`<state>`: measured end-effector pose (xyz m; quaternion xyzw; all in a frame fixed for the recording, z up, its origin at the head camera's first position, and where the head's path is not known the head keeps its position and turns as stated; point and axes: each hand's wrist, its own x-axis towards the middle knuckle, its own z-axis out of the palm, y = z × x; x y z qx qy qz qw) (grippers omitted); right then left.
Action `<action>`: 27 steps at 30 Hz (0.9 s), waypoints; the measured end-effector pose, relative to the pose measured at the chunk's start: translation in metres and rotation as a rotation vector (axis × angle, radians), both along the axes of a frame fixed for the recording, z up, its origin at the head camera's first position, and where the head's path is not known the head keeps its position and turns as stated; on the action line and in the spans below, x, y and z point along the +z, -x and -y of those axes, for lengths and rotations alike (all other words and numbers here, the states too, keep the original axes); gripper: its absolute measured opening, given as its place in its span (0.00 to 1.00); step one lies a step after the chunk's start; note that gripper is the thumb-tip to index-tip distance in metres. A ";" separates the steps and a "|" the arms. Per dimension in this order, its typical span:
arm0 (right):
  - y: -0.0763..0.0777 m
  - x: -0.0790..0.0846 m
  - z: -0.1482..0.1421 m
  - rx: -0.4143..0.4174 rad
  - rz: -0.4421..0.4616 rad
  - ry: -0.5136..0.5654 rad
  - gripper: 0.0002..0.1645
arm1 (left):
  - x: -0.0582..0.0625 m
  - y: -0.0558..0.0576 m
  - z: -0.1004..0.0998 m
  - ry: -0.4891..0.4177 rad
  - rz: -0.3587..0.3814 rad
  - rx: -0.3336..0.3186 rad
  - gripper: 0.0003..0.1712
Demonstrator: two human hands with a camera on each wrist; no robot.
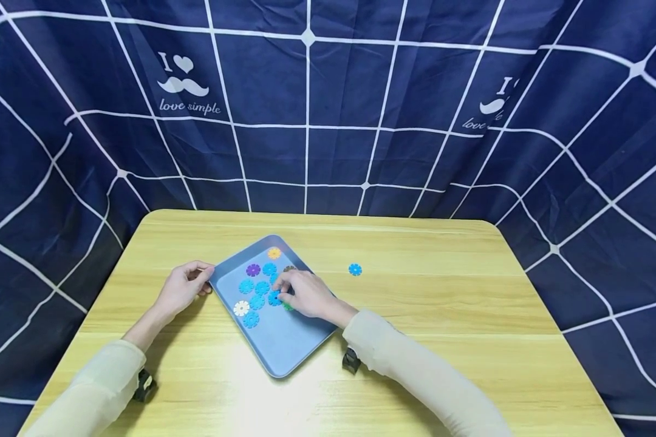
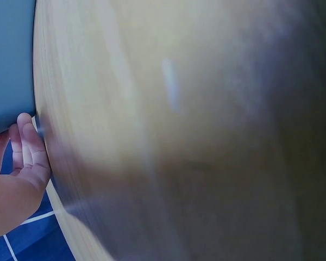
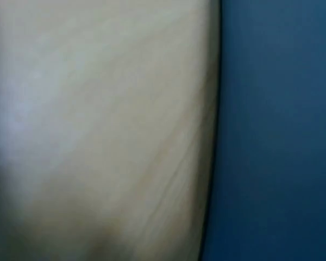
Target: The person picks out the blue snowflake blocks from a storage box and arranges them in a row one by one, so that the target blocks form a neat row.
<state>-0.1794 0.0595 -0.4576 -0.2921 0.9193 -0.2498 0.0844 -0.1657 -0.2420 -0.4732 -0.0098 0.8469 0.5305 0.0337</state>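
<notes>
At its left corner, a blue-grey rectangular tray (image 1: 300,343) is pinched by my left hand (image 1: 181,290), thumb above the rim and fingers below. The left wrist view shows these fingers (image 2: 30,144) at the tray corner. Over the tray's middle, my right hand (image 1: 306,294) has curled fingers, with thumb and index tips right at a darker blue notched plastic disc (image 1: 274,298); I cannot tell whether it is pinched. Several light blue discs (image 1: 262,287) lie left of that hand, with a purple disc (image 1: 253,270), an orange disc (image 1: 274,253) and a white disc (image 1: 241,308). The hand partly hides a green disc (image 1: 288,306) and a brown disc (image 1: 289,268).
One blue notched disc (image 1: 355,269) lies on the wooden table (image 1: 443,315), right of the tray. A dark blue curtain (image 1: 339,158) with white lines hangs behind and at both sides. Black wrist cameras (image 1: 351,360) sit under the sleeves.
</notes>
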 end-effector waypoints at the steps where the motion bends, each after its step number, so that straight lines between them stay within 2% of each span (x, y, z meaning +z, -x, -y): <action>1: 0.000 0.000 -0.001 -0.003 0.005 0.013 0.09 | 0.000 0.000 0.000 -0.003 0.001 0.001 0.20; 8: -0.004 0.002 -0.008 -0.016 0.019 0.101 0.06 | -0.002 0.001 0.001 -0.008 0.006 0.001 0.20; 27: -0.015 0.018 -0.037 -0.070 0.068 0.223 0.05 | -0.001 0.001 0.000 -0.006 0.024 0.007 0.20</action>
